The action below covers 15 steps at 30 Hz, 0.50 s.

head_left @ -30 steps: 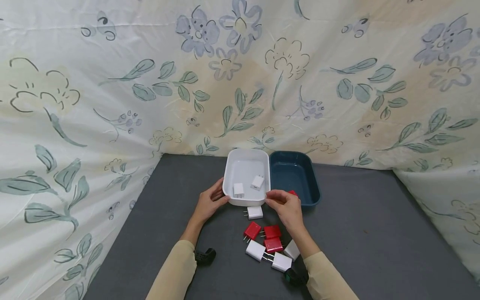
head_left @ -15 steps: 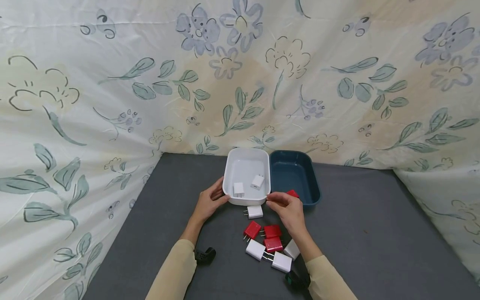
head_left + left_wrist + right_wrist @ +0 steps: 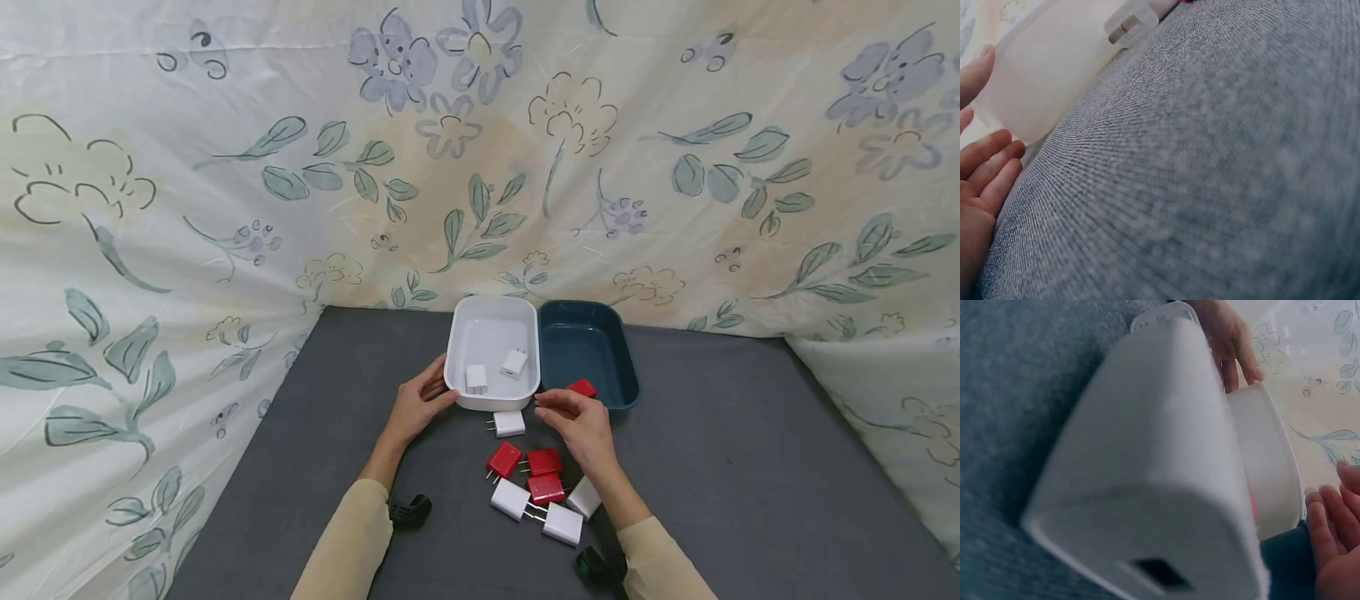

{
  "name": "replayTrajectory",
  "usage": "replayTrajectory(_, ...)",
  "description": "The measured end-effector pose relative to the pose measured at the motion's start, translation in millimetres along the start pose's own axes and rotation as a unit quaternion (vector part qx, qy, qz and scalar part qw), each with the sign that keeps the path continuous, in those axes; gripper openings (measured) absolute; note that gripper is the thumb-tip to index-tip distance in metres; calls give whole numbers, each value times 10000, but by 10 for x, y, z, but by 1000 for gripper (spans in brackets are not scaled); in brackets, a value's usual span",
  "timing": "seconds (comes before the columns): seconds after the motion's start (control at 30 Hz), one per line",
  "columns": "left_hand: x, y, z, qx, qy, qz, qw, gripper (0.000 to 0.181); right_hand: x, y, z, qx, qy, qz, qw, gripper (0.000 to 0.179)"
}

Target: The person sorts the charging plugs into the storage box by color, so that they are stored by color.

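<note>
A white tray (image 3: 491, 333) stands upright on the table with two white plug chargers inside, one a charger (image 3: 476, 379) near its front left. My left hand (image 3: 414, 408) touches the tray's front left corner, thumb at the front wall and fingers along the side. In the left wrist view those fingers (image 3: 991, 165) lie fairly straight beside the wall. My right hand (image 3: 581, 425) is at the tray's front right corner, fingertips right by it, holding nothing. In the right wrist view its fingers (image 3: 1329, 525) extend beside the tray wall. A white charger (image 3: 509, 424) lies before the tray.
A dark blue tray (image 3: 628, 354) stands against the white one, with a red charger (image 3: 582, 388) showing at its front. Nearer me lie several red and white chargers, including a red charger (image 3: 504, 459) and a white charger (image 3: 562, 524). A floral cloth (image 3: 450, 208) hangs behind the table.
My right hand has drawn slightly back and to the right from the white tray's corner, showing more of the red charger. My left hand and the trays stay put.
</note>
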<state>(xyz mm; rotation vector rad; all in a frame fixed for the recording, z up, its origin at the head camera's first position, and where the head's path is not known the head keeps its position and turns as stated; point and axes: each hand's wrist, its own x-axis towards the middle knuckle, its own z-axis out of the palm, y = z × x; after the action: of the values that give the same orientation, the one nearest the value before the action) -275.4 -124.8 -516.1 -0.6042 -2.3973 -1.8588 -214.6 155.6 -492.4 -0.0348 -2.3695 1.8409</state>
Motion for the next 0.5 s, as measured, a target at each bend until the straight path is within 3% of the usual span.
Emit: replayTrajectory(0.5, -7, 13, -4, 27, -21, 29, 10000, 71, -73, 46, -70, -274, -154, 208, 9993, 30)
